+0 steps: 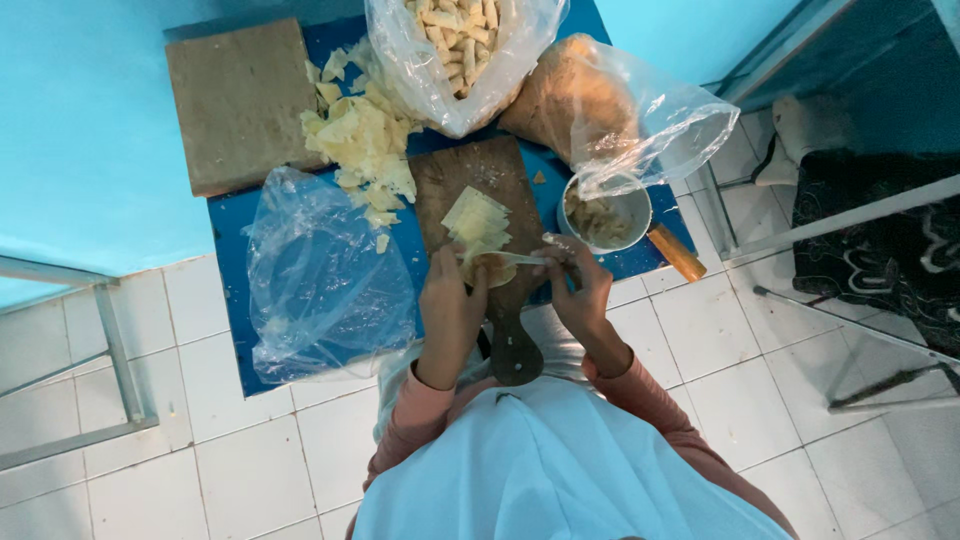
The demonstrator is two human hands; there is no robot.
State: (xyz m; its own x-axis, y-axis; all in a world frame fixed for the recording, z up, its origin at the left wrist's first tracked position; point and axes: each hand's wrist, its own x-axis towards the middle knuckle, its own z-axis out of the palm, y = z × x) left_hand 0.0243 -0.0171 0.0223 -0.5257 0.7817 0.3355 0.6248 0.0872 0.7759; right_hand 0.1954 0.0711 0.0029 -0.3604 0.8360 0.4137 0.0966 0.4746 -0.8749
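On the wooden board (480, 185), the left hand (450, 305) grips one wrapper (492, 268); the right hand (580, 285) holds one spoon (520, 259) over it — between both hands; three plastic bags, one metal bowl (605, 215).

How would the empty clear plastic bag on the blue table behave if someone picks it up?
The clear plastic bag looks thin and crumpled, so it is probably floppy and very light. Lying open and empty on the blue table, it would likely collapse and may slip.
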